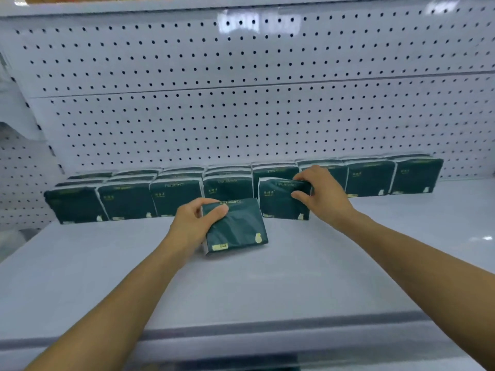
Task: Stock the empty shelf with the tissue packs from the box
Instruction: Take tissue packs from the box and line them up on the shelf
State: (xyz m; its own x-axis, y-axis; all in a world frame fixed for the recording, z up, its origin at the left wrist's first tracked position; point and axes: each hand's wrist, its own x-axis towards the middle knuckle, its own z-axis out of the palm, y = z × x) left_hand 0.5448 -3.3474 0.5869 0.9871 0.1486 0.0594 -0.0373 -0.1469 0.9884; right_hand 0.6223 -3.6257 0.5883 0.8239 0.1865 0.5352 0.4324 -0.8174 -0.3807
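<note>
Right hand [322,195] grips the top edge of an upright tissue pack [281,202] in the front row; seat it flush against its neighbours. Left hand [194,223] holds a second tissue pack [235,227] over the shelf [267,285], tilted back, printed face forward, long axis left to right. Stand it upright beside the first.

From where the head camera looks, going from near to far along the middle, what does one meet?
Shelf front edge → pack in the left hand → pack under the right hand → row of tissue packs → pegboard back wall.
</note>
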